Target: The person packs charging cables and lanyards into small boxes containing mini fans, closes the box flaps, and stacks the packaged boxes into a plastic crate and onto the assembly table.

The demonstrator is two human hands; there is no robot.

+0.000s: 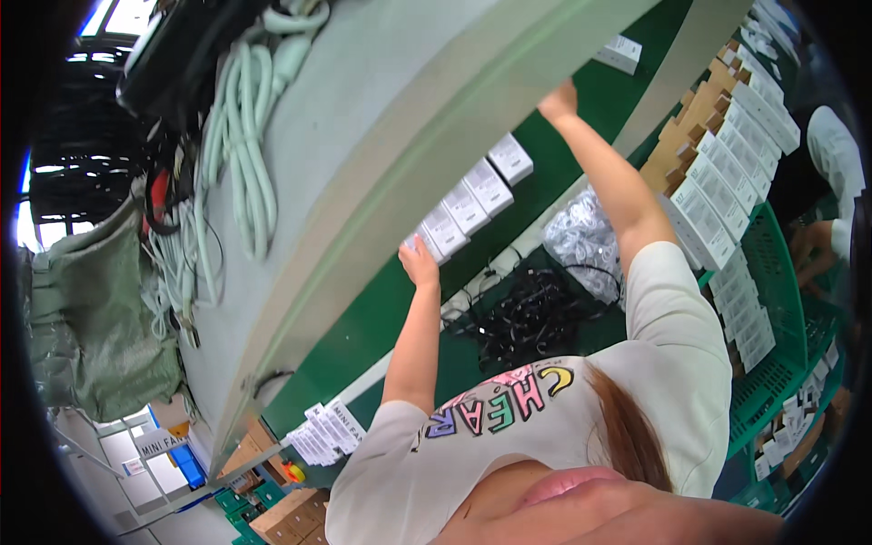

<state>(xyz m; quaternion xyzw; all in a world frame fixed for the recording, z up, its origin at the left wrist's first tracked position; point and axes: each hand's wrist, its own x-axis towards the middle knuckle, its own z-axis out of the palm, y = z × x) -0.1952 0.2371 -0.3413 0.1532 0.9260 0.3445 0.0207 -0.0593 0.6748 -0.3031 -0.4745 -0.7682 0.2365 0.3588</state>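
Note:
A row of small white boxes [466,207] stands on the green work surface [545,186], under the edge of a pale overhead shelf [363,127]. At the row's near-left end my left hand [421,262] has its fingers closed around the end box, and the shelf edge cuts off part of that box. My right hand [559,102] reaches forward to the shelf edge, its fingertips mostly hidden behind it. Whether anything is in those fingers does not show. Beyond the right hand lies another white box [620,54].
Black cables [531,318] lie in a heap close to my body, beside a clear plastic bag of shiny items [581,238]. Rows of white boxes [718,195] and a green crate [772,300] stand at right, near another person's arm [822,245]. Bundled pale cables [245,136] rest on the shelf.

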